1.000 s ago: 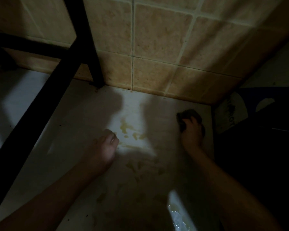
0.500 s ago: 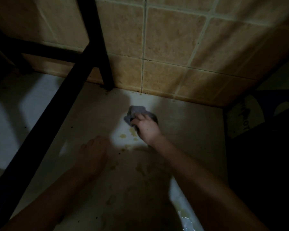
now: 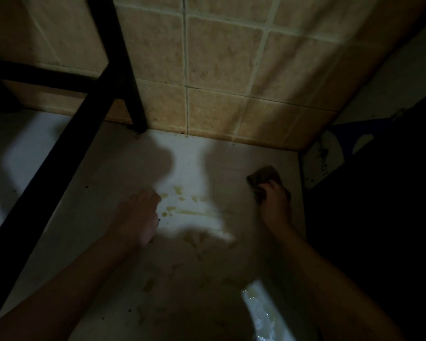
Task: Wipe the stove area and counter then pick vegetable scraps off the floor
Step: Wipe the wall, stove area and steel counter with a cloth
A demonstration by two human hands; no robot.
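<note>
Right hand swung back right, fingers gripping the sponge; yellow stains now lie to its left.

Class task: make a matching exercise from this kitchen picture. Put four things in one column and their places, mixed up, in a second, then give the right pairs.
Things
1. wiping cloth
2. left hand
3. yellow stains
4. black post

Places
A. stands at the foot of the tiled wall
B. gripped by the right hand, near the right edge of the counter
C. in the lit patch between the two hands
D. rests on the counter, left of the stains

Pairs: 1-B, 2-D, 3-C, 4-A
</note>
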